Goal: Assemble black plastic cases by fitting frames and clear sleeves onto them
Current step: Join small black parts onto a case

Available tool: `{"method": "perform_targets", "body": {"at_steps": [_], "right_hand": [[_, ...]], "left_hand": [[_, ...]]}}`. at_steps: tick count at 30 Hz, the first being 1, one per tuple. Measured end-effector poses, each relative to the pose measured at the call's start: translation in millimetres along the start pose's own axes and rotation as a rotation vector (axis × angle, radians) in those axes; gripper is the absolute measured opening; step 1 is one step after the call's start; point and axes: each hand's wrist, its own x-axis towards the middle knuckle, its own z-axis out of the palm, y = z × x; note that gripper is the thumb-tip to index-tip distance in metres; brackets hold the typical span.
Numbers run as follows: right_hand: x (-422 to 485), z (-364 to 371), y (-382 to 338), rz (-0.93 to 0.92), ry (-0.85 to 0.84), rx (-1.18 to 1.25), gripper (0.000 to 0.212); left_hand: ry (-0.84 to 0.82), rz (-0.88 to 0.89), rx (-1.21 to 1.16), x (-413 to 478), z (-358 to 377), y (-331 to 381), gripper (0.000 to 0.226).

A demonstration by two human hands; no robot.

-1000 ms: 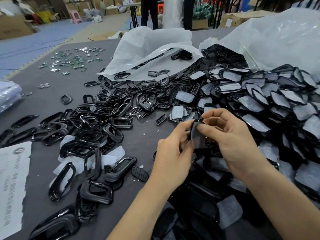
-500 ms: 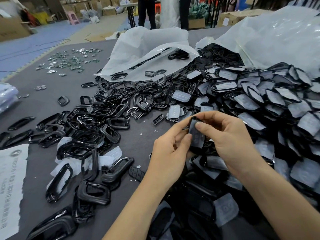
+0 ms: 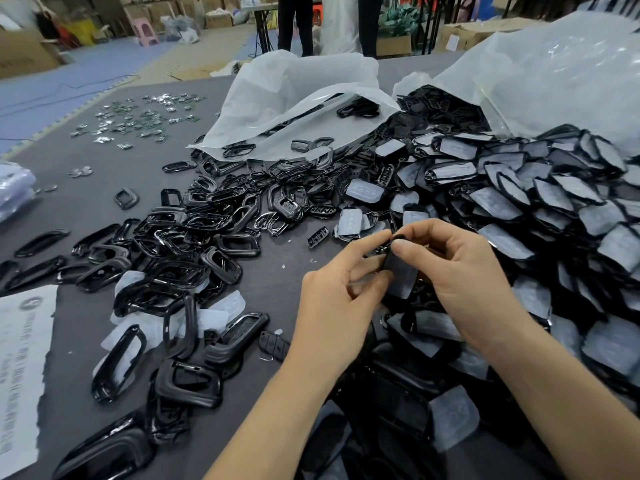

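- Both hands, the left hand (image 3: 332,306) and the right hand (image 3: 460,271), meet low over the tabletop (image 3: 86,209). Their fingers hide much of the small black case (image 3: 392,263) between them, and how its upper end is fitted cannot be made out.
- The left hand pinches the case's left edge between its thumb and curled fingers. The right hand pinches it from the right, thumb pressed on the front face and the other fingers curled behind.
- A clear sleeve (image 3: 403,285) covers the case's lower part, which hangs just below the right thumb.
- Beneath the hands and forearms lie more dark parts (image 3: 398,393), blurred and partly covered.
- Left of the hands, loose black frames (image 3: 180,265) lie scattered, some over spare sleeves. A printed sheet (image 3: 20,358) is cut off by the left edge.
- Right of the hands, a heap of sleeved cases (image 3: 554,209) runs out of view.
- Farther back, two pale plastic bags (image 3: 294,95) lie open with black parts spilling from them.
- Small shiny pieces (image 3: 138,119) at the far left are too small to identify.
- Beyond the tabletop stand people (image 3: 291,22), seen only from the waist down.
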Motion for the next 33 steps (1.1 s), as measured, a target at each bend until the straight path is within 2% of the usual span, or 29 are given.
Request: {"method": "perform_targets", "body": {"at_steps": [5,14,19,24,28,33], "right_hand": [[2.0,0.0,1.5,-0.005,-0.024,-0.032,0.014],[1.0,3.3,0.9,-0.075,0.065,0.071,0.018],[-1.2,8.0,0.9,-0.130,0.077,0.034,0.017],[-0.9,7.8,4.4,-0.208,0.127,-0.060,0.029],[-2.7,7.1,4.9,-0.291,0.126,-0.210,0.030],[-2.9,6.3,5.1,-0.315,0.130,-0.307,0.021]], "left_hand": [[-0.003,0.066,0.099,-1.1,0.6,4.3,0.060],[0.077,-0.154,-0.298,0.4,8.0,6.2,0.028],[0.094,-0.149,-0.270,-1.1,11.6,7.7,0.020],[0.102,-0.144,-0.251,-2.6,14.5,7.7,0.012],[0.151,-0.170,-0.172,-1.4,13.6,2.0,0.021],[0.122,-0.181,-0.142,0.0,4.4,4.4,0.024]]}}
